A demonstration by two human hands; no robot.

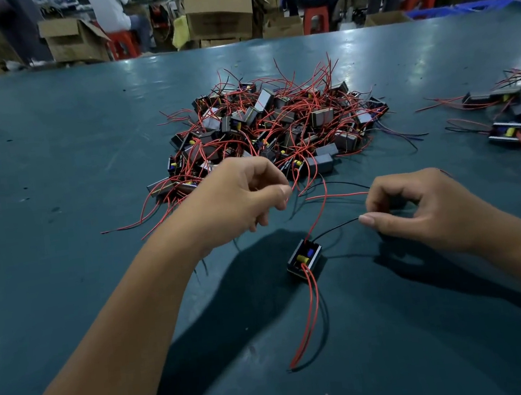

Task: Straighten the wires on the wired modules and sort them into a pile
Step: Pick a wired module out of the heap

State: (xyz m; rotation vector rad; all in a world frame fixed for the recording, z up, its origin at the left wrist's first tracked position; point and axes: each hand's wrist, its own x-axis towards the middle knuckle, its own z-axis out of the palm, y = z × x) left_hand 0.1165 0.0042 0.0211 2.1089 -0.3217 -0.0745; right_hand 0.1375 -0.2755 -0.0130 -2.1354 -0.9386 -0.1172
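Small black open-topped plastic module (305, 259), boxy, lies on the bench just below centre; inside it sit a yellow cylindrical part and a blue one. Two thin red wires (308, 318) trail from its near end toward 6 o'clock, side by side. From its far end one red wire (320, 210) rises toward 12 o'clock and a thin black wire (337, 226) runs toward 2 o'clock.

Right hand (423, 211), at 3 o'clock of the module: fingers curled, thumb and forefinger pinching the black wire's end.

Left hand (239, 196), at 11 o'clock: fingers curled, thumb and forefinger closed on a red wire; which module it belongs to, cannot tell.

Tangled heap of black modules with red wires (270, 128) at 12 o'clock. Smaller group of like modules (515, 109) at 2 o'clock, far right edge.

Bench (57, 188): smooth dark teal mat, faintly glossy. Brown cardboard boxes (218, 13) beyond it, contents hidden.
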